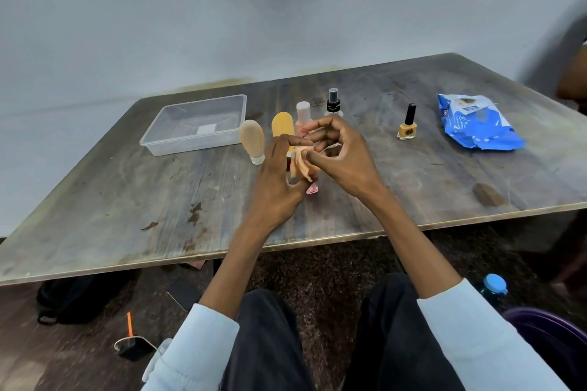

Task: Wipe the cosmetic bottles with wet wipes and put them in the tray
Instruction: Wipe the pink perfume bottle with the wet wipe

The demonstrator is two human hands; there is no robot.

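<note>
A scuffed wooden table [127,200] stands against a plain pale wall [222,9].

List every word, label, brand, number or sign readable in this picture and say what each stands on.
No text can be read for certain.
Blue wet wipes pack: white label and print, too blurred to read.
Yellow nail polish bottle: dark round logo, no letters legible.
Clear tray: blank pale patch on its floor, no text visible.
Spray bottle, pink bottle, beige tube: no lettering visible.
</note>
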